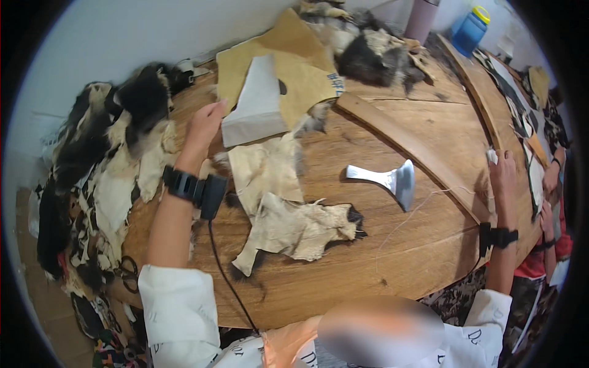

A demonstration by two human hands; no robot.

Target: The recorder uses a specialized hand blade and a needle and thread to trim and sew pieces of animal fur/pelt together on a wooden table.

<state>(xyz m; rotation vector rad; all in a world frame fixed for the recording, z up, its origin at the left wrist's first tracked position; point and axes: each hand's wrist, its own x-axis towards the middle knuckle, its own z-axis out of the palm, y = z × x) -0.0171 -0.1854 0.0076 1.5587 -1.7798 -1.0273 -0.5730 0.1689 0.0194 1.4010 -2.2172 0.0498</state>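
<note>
My left hand (205,126) is at the left edge of a tan pattern sheet (307,61), its fingers drawn together; what they grip, if anything, is hidden. A folded grey-white sheet (261,95) lies on the pattern, close to that hand. Below it, pale fur pelt pieces (300,227) lie skin side up. At the far right, my right hand (503,172) is closed around a small white object (492,157) of unclear kind, beside a wooden strip's end. A metal scraper-like tool (402,181) with a flared blade rests between my hands. Thin white thread (408,214) curves near it.
Black-and-white pelts (110,165) are heaped at the left, with scissors (129,274) beside them. More fur (380,58) lies at the back. Two wooden strips (405,147) cross the table (343,282). A blue bottle (469,34) stands far right, near another person's hand (552,175).
</note>
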